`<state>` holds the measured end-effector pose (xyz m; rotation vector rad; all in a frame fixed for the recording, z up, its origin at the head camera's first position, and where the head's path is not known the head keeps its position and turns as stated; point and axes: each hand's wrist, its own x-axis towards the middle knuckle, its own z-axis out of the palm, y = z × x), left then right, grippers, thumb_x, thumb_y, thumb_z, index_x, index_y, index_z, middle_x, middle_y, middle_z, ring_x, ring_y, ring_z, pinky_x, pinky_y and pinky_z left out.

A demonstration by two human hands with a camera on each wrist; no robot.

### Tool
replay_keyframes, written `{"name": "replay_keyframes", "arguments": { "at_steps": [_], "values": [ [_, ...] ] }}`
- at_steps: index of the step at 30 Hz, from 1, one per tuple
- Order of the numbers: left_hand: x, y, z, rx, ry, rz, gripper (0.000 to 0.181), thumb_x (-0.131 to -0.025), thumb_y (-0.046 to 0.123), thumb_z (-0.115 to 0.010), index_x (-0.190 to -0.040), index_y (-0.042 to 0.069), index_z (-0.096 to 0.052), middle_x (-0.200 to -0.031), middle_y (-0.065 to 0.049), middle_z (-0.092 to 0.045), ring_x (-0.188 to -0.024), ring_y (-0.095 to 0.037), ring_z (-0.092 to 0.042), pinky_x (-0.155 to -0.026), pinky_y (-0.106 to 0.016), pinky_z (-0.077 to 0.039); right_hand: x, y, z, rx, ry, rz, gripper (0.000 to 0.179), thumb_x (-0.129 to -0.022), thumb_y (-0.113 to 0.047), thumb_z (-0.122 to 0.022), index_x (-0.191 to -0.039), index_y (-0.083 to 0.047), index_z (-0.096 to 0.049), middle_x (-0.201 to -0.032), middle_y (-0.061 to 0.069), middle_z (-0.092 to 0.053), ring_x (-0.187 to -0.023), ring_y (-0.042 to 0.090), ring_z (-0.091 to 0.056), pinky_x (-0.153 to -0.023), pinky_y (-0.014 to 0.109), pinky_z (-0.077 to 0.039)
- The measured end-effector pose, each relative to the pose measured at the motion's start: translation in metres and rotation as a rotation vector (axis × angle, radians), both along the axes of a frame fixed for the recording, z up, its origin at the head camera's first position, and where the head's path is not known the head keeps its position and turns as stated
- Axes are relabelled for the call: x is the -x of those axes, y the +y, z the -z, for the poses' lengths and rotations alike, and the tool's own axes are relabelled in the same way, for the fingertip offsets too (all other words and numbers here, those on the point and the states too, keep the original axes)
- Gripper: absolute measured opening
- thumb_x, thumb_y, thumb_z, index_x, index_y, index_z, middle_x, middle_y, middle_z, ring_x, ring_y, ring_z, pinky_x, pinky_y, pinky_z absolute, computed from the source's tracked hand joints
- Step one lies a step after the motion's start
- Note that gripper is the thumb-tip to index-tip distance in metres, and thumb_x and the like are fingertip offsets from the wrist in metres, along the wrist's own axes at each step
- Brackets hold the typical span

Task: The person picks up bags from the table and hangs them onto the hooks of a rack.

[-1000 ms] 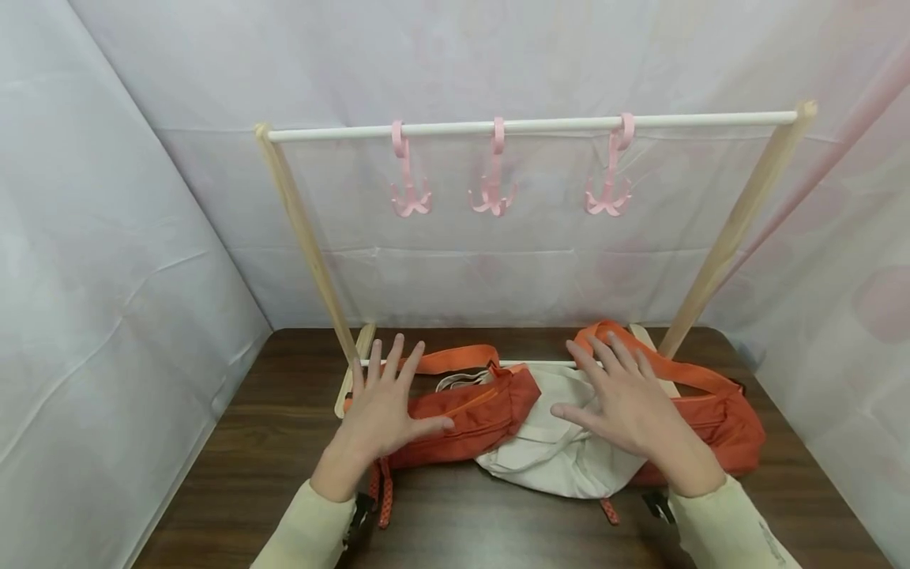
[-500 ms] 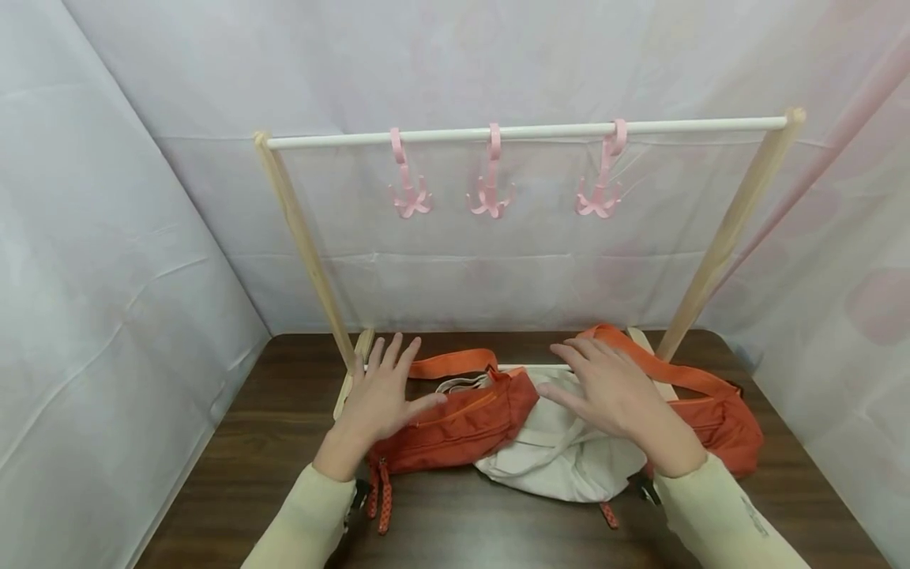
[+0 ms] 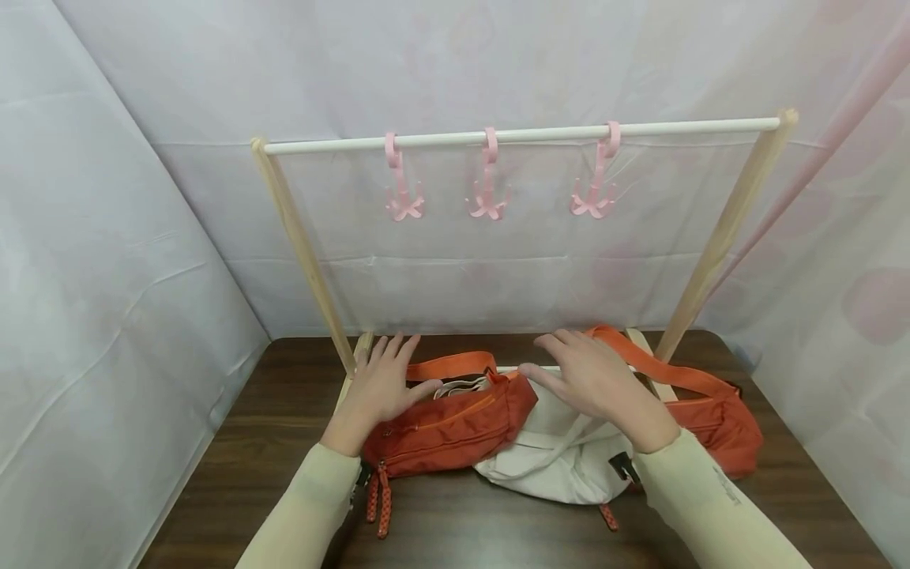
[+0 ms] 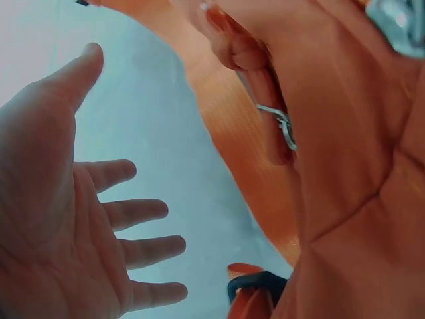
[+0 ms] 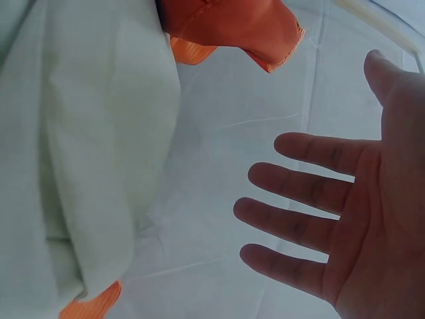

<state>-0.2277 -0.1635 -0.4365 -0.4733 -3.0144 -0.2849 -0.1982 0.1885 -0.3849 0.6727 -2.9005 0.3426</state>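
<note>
My left hand (image 3: 378,389) hovers with spread fingers over the left end of an orange waist bag (image 3: 455,431). In the left wrist view, a gap separates this hand's fingers (image 4: 143,214) from the bag (image 4: 358,153) and its strap. My right hand (image 3: 596,378) hangs above a cream cloth bag (image 3: 562,466), its fingers straight and holding nothing. The right wrist view has those fingers (image 5: 292,222) apart from the cream cloth (image 5: 99,133). A second orange waist bag (image 3: 718,431) lies at the right, partly hidden behind my right forearm; its strap (image 3: 668,367) loops toward the back.
A rack with a white bar (image 3: 441,140) and wooden posts (image 3: 725,237) stands at the back of the dark wooden table (image 3: 242,458). Three pink hooks hang from the bar: left (image 3: 403,182), middle (image 3: 488,178) and right (image 3: 597,178). Pale sheets (image 3: 128,276) surround the table.
My right hand has moved left across the cream bag, its fingers closer together. The left hand has barely moved. The bags lie where they were; the head view has shifted slightly.
</note>
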Motion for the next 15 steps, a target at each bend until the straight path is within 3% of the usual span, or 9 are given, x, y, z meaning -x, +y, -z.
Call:
{"name": "replay_keyframes", "arguments": {
  "at_steps": [5, 15],
  "values": [
    [0.011, 0.001, 0.003, 0.017, -0.024, 0.015, 0.091, -0.097, 0.064, -0.068, -0.166, 0.012, -0.036, -0.164, -0.02, -0.042, -0.15, -0.047, -0.036, -0.115, -0.077, -0.024, 0.007, -0.011, -0.003, 0.014, -0.009, -0.026, 0.079, -0.105, -0.073, -0.043, -0.145, -0.008, -0.063, -0.144, 0.015, -0.064, -0.129, 0.04, -0.062, -0.105, 0.06, -0.049],
    [0.033, 0.006, 0.017, 0.078, -0.109, 0.009, 0.075, -0.099, 0.055, -0.071, -0.156, 0.01, -0.052, -0.152, -0.018, -0.055, -0.138, -0.044, -0.051, -0.113, -0.071, -0.033, 0.031, -0.032, -0.002, 0.007, -0.068, -0.073, 0.072, -0.106, -0.067, -0.047, -0.145, -0.009, -0.063, -0.142, 0.013, -0.065, -0.127, 0.036, -0.064, -0.103, 0.055, -0.051]
  ]
}}
